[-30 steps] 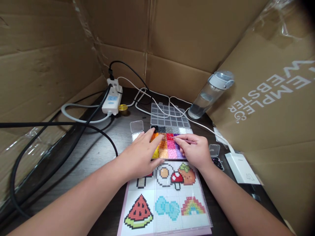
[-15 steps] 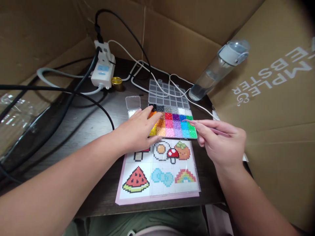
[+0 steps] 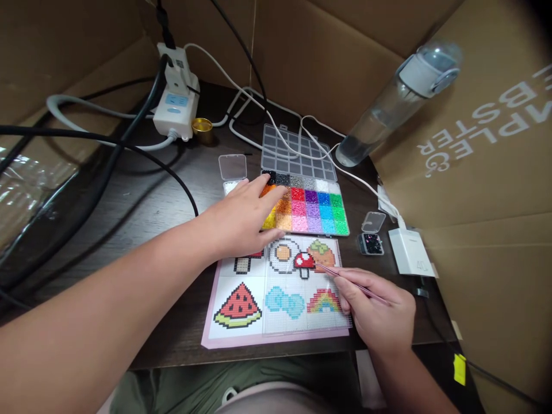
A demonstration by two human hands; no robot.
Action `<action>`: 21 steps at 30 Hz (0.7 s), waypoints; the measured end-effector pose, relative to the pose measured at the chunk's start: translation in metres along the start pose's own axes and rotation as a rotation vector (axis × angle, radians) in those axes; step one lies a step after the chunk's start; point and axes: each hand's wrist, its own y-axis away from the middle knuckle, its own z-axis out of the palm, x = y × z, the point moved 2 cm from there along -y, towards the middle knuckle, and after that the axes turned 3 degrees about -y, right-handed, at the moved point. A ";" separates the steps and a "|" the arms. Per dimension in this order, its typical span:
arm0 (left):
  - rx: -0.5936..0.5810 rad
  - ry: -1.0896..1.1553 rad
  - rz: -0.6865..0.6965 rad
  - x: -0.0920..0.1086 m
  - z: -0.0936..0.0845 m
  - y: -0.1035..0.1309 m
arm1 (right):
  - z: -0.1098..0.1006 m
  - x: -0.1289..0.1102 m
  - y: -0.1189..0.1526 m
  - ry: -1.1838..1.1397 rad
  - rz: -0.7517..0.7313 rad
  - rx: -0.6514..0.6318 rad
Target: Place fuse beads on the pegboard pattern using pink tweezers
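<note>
My left hand (image 3: 241, 215) lies with its fingers spread over the left side of an open case of coloured beads (image 3: 311, 208), holding nothing. Pink tweezers (image 3: 360, 286) are pinched in my right hand (image 3: 379, 310), their tip beside the small red and white bead mushroom (image 3: 304, 261). That mushroom sits on a clear pegboard (image 3: 302, 330), over a sheet of pixel pictures (image 3: 237, 338). An egg, an orange fruit, a blue bow and a rainbow show through the board; a watermelon picture is to its left. Whether the tweezers hold a bead is too small to tell.
A small open box of dark beads (image 3: 371, 244) and a white charger (image 3: 411, 253) lie to the right. Behind stand a water bottle (image 3: 383, 118), a gold tin (image 3: 202, 131) and a power strip (image 3: 176, 112) with cables. Cardboard walls surround the table.
My right hand has moved the tweezers from the bead case down to the mushroom on the pegboard. My left hand stays over the case. The view has shifted slightly, showing the dark bead box.
</note>
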 end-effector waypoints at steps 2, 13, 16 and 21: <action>0.006 0.002 0.002 0.000 0.000 0.000 | -0.002 0.002 0.003 0.003 0.003 0.029; 0.014 0.010 0.012 0.000 0.000 0.000 | -0.001 0.004 0.001 0.022 0.032 0.030; 0.017 0.020 0.006 0.000 0.000 0.000 | -0.001 0.003 0.001 0.028 0.030 0.026; 0.019 0.032 0.010 -0.001 0.001 -0.001 | -0.001 0.001 0.001 0.035 0.043 0.015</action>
